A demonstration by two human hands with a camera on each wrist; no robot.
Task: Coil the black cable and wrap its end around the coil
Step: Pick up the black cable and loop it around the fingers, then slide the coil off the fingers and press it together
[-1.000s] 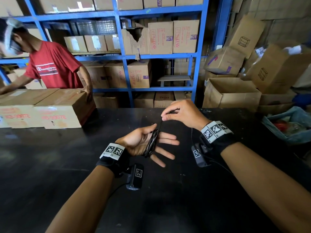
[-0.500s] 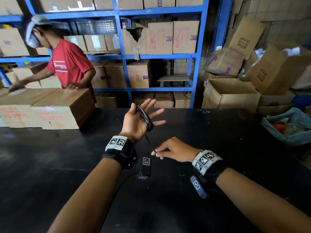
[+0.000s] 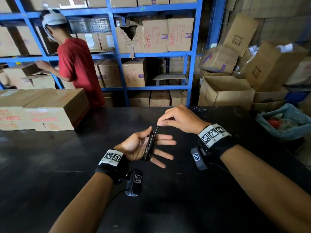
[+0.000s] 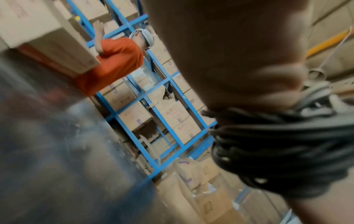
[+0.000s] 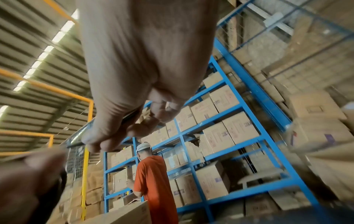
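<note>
The black cable (image 3: 149, 147) is wound in several loops around my left hand (image 3: 144, 145), across the palm; its fingers stick out straight to the right. In the left wrist view the coil (image 4: 272, 148) fills the lower right as a thick black bundle. My right hand (image 3: 176, 120) is just above and to the right, pinching the cable's free end (image 3: 157, 130) between thumb and forefinger. That short end runs taut down to the coil. The right wrist view shows my right hand (image 5: 107, 136) with fingers curled round a thin dark strand.
Both hands hover over a black table (image 3: 151, 199). Closed cardboard boxes (image 3: 42, 111) lie at its far left. A person in a red shirt (image 3: 79, 69) stands behind them at blue shelving (image 3: 156, 54). Open boxes (image 3: 225, 91) and a blue bin (image 3: 286, 125) are at right.
My left hand has turned from upright to palm up and dropped lower. My right hand has risen from low near the table to above the coil, bringing the cable end over it.
</note>
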